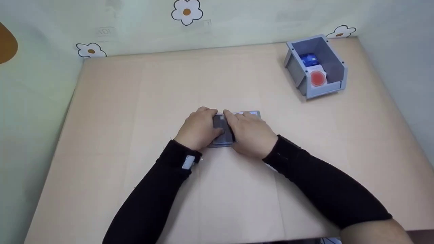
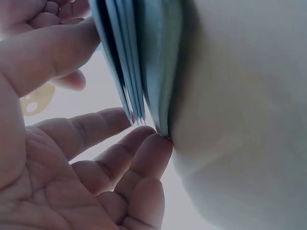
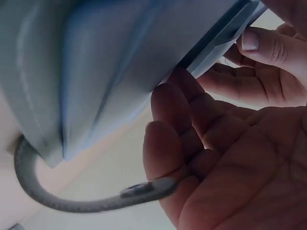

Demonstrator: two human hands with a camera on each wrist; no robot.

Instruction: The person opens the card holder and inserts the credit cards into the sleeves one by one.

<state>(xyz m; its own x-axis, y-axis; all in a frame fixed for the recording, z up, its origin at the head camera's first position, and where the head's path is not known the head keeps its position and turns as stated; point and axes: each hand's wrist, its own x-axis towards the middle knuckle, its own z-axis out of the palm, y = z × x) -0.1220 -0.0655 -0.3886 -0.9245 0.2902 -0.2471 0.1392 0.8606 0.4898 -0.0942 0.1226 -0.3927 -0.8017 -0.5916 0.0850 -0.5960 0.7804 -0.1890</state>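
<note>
A grey wallet [image 1: 223, 139] lies spread on the table between both hands in the head view. My left hand [image 1: 200, 128] holds its left part, thumb across the dark inner face and fingers at the far edge. Several thin leaves [image 2: 127, 62] stand apart beside the thicker cover in the left wrist view. Over the wallet's right part lies my right hand [image 1: 252, 132], gripping it with bent fingers and hiding most of it. A curved strap [image 3: 72, 205] with a metal snap [image 3: 136, 189] hangs from the cover below the right fingers.
At the back right of the table [image 1: 162, 88] stands a grey bin [image 1: 325, 90]. Inside it are a blue packet [image 1: 309, 60] and a white item with a round red face [image 1: 318, 78]. Walls [image 1: 142, 37] border the table at the back and sides.
</note>
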